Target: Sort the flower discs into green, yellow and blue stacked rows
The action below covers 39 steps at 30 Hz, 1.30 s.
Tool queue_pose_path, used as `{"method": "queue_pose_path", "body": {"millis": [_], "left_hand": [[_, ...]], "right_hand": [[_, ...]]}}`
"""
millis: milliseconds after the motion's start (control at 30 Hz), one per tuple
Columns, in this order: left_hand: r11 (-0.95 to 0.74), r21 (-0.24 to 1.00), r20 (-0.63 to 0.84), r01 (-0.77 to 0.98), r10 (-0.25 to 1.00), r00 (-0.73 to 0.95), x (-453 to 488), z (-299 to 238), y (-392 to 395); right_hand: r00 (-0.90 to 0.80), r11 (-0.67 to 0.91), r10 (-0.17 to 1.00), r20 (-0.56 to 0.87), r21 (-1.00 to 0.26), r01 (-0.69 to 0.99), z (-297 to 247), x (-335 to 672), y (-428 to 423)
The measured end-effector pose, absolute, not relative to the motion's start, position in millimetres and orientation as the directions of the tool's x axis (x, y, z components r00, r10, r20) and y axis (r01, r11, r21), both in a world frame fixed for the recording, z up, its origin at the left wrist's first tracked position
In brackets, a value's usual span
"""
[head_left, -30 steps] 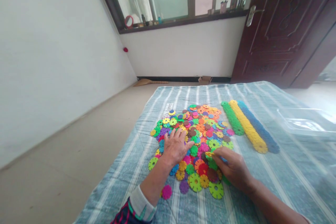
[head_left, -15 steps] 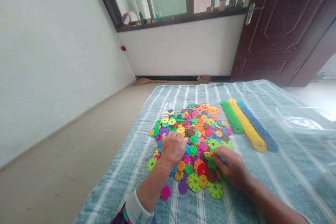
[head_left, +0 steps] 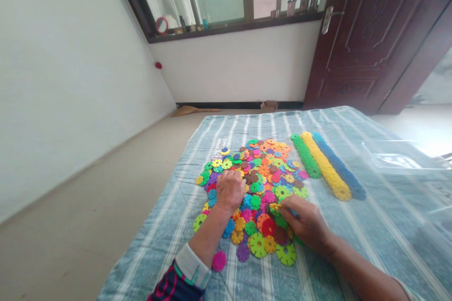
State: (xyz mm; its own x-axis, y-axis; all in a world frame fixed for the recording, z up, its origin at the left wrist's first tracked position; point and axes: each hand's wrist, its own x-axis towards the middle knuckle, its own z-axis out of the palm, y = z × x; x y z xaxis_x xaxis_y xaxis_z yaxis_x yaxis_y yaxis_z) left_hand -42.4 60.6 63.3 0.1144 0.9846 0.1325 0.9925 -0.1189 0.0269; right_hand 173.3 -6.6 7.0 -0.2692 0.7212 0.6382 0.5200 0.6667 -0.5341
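Observation:
Many colourful notched plastic discs, the snowflake-shaped building kind, lie in a loose pile (head_left: 261, 200) on the striped cloth. My left hand (head_left: 230, 190) rests over the left part of the pile, its fingers curled down among the discs; what they hold, if anything, is hidden. At the pile's right side my right hand (head_left: 305, 218) pinches a yellow notched disc (head_left: 275, 206) between thumb and fingers. A bit of blue shows under its curled fingers. Right of the pile lie a green row (head_left: 306, 157), a yellow row (head_left: 326, 167) and a blue row (head_left: 341, 167) of overlapping discs.
A clear plastic box (head_left: 399, 169) stands at the right on the blue-green striped cloth (head_left: 169, 225). Beyond the cloth are a broom (head_left: 190, 110) on the floor, a small cardboard box (head_left: 269, 106) and a dark red door (head_left: 367, 42).
The whole view has shifted slightly, moving the scene left. My left hand has drawn in a little over the pile with its fingers more curled. My right hand still pinches the yellow disc.

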Motion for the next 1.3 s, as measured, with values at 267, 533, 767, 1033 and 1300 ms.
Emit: {"method": "queue_pose_path", "body": {"millis": [267,533,767,1033,1300], "left_hand": [[-0.132,0.042,0.208,0.99,0.971,0.12,-43,56,66],[-0.133,0.124,0.327,0.983,0.941,0.086,-52,47,70],[-0.24,0.393,0.401,0.888,0.913,0.07,-46,49,62],[-0.361,0.75,0.337,0.554,0.93,0.149,-18,61,38],[-0.483,0.706,0.409,0.518,0.875,0.258,-5,54,30]], "right_hand": [[-0.268,0.68,0.707,0.655,-0.523,0.514,12,172,-7],[-0.265,0.691,0.694,0.67,-0.513,0.51,15,172,-7],[-0.266,0.69,0.69,0.673,-0.502,0.521,13,172,-6],[-0.241,0.661,0.707,0.665,-0.5,0.559,15,170,1],[-0.24,0.633,0.729,0.641,-0.5,0.59,15,172,8]]}}
